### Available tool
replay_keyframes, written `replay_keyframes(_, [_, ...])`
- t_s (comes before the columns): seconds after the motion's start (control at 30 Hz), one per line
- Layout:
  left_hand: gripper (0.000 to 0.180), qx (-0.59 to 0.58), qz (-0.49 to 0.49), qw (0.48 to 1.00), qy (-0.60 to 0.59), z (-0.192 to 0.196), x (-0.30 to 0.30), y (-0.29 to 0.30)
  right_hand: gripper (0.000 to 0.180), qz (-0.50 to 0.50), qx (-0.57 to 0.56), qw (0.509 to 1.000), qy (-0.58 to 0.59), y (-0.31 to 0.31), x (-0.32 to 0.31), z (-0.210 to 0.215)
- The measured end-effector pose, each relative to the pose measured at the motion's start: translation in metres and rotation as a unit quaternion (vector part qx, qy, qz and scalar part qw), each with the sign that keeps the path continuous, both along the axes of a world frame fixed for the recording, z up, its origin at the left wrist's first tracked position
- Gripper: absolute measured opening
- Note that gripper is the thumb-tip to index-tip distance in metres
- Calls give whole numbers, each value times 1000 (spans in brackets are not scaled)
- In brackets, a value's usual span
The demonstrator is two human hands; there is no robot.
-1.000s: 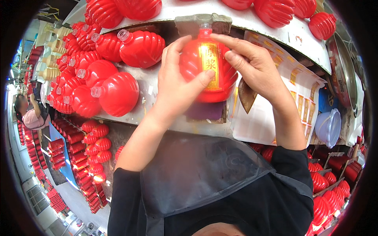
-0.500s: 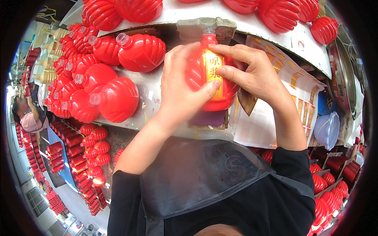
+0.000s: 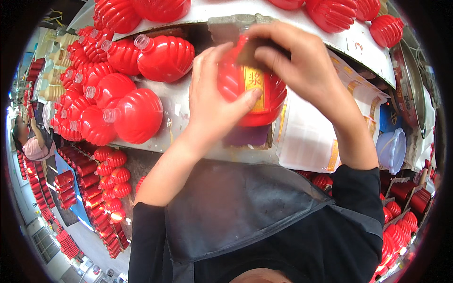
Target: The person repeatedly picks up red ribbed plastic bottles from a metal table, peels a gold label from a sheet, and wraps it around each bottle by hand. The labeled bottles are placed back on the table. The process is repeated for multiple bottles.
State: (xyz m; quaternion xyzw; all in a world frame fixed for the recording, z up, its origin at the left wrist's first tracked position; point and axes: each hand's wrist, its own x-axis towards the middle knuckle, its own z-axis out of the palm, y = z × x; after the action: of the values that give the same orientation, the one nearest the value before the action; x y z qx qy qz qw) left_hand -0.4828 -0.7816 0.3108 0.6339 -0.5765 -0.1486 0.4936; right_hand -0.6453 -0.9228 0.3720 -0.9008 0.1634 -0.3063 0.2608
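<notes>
A round red bottle [image 3: 277,98] with a yellow-and-red label [image 3: 255,99] down its front lies with its neck pointing away from me. My left hand [image 3: 210,94] grips its left side, thumb resting on the label's lower part. In my right hand [image 3: 304,59] a thin brown flat piece [image 3: 259,51] is pinched, held over the label's upper end and blurred by motion. That hand hides most of the bottle's neck. Below the bottle a purple pad [image 3: 249,137] shows, and a grey cloth-like rest [image 3: 226,29] sits behind the neck.
Several red bottles [image 3: 139,115] crowd the left of the table, others stand on the white shelf [image 3: 351,45] beyond. A sheet of labels [image 3: 306,134] lies on the right, beside a pale blue bucket [image 3: 392,150]. Another person [image 3: 37,144] is far left.
My right hand has moved up, bringing the brown flat piece from beneath its palm onto the label's upper end. The left hand keeps its hold on the bottle.
</notes>
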Motion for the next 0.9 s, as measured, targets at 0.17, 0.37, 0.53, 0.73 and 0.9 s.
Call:
replay_keyframes(0.17, [60,-23,-30,998,45,-9,6,5,31,15,-189,980,-63,20,-15,-11])
replay_keyframes(0.37, [46,-41,-75,992,98,-16,11,7,24,116,-173,975,-79,78,-44,-32])
replay_keyframes(0.53, [45,-36,-61,989,133,-19,9,5,26,-65,-152,983,-78,69,-38,-19])
replay_keyframes(0.73, [47,-12,-74,983,166,-20,11,8,27,71,-190,977,-69,92,-38,-31])
replay_keyframes(0.9, [50,6,-71,985,155,-18,14,7,27,-63,63,996,-19,79,-38,-31])
